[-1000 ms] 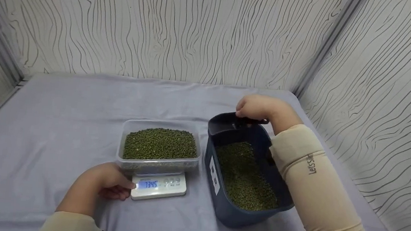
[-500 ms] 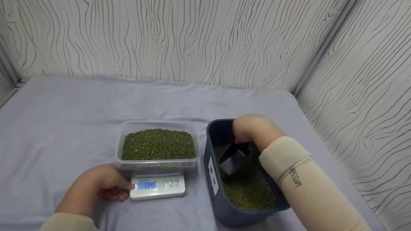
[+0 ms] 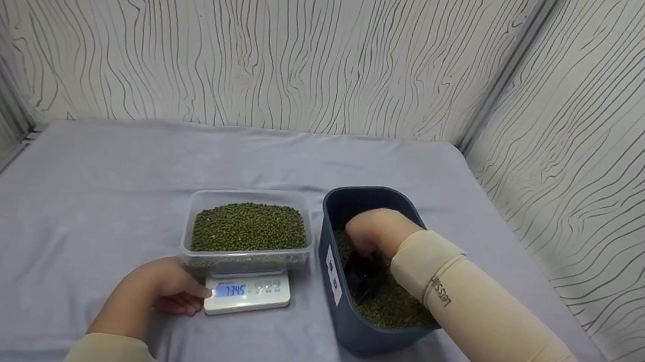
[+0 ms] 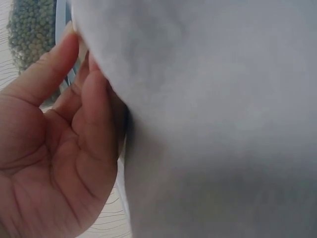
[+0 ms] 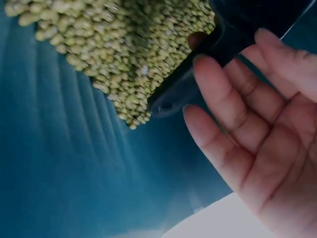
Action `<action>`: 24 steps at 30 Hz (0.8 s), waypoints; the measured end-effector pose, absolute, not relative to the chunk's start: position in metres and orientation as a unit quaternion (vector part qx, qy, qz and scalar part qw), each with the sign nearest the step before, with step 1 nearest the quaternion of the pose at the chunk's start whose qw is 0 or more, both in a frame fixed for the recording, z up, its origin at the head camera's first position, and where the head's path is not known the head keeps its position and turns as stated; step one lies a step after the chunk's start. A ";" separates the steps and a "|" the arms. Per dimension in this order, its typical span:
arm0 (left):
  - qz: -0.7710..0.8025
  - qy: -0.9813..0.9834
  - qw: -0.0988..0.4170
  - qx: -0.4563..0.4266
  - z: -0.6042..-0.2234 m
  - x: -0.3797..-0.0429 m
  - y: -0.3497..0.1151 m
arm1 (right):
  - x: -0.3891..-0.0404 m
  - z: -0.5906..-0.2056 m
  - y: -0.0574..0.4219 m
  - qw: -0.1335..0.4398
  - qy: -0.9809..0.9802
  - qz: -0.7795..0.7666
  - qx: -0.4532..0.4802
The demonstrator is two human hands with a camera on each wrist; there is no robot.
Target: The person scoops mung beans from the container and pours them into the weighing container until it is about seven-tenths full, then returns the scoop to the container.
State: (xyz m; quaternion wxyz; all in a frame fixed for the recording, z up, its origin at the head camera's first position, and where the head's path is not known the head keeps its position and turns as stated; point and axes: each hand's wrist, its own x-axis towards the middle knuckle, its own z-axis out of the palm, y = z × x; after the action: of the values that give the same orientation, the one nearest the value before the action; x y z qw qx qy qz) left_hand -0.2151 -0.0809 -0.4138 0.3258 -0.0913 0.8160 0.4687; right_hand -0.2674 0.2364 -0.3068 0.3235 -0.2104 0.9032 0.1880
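At the left end of a white kitchen scale my left hand holds the edge, thumb tip beside the lit display reading 734.5. On the scale sits a clear plastic container heaped with mung beans. My right hand is down inside a dark blue bin, gripping a black scoop by its handle. In the right wrist view, thumb and fingers pinch the scoop handle over the bin's beans. Part of the scoop is hidden by the hand.
A grey cloth covers the table, with folds near the front. Patterned wall panels rise at the back and sides. The bin's tall wall stands close to the right of the container, and a white label faces left.
My right hand has moved from above the bin's far rim down into it, bringing the scoop into the beans. The left hand, scale and reading stay the same.
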 end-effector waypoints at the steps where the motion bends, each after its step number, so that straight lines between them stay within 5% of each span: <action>1: 0.468 0.817 0.326 -0.090 -0.414 -0.215 -0.081 | -0.267 -0.309 0.236 0.325 0.903 0.187 -0.211; 11: 0.468 0.818 0.319 -0.100 -0.417 -0.216 -0.084 | -0.271 -0.313 0.237 0.324 0.907 0.158 -0.219; 24: 0.380 0.876 0.295 -0.036 -0.393 -0.222 -0.112 | -0.292 -0.253 0.266 0.221 0.932 -0.068 -0.279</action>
State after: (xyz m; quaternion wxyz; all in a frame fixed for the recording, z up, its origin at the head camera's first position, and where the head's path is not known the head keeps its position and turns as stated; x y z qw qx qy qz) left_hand -0.2221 -0.1122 -0.3928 0.2951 -0.0361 0.8760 0.3798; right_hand -0.2917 0.2656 -0.2532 0.2213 -0.2793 0.9319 -0.0679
